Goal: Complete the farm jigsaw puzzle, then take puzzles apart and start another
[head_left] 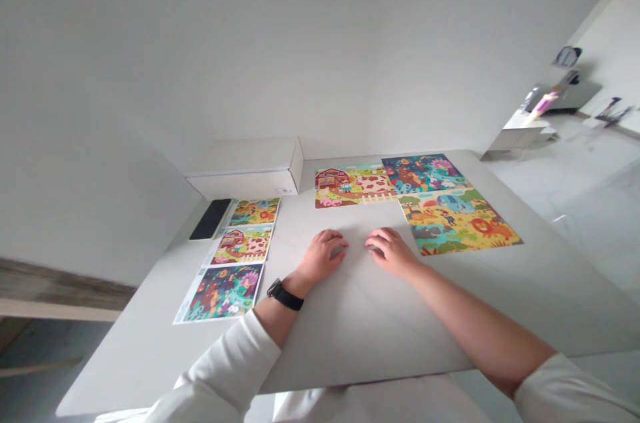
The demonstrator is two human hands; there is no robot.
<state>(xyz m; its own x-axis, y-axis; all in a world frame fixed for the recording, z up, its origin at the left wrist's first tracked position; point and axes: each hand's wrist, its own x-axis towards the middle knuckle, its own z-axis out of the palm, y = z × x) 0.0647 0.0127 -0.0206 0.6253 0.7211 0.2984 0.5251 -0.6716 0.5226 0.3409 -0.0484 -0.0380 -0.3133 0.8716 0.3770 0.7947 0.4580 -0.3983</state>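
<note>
My left hand, with a black watch at its wrist, rests on the pale table, fingers loosely curved and thumb apart. Opposite it lies my right hand, open in the same way, with nothing in it. Nearest the right hand is a savanna animal picture puzzle. Behind it lie a farm puzzle with a cow and a dark forest puzzle, their edges close together. To the left is a column of smaller printed pictures: savanna, farm and forest.
A long white box stands against the wall at the back left. In front of it lies a black phone-like slab. The table has its near edge at my body. Off to the right, a white floor and low furniture show.
</note>
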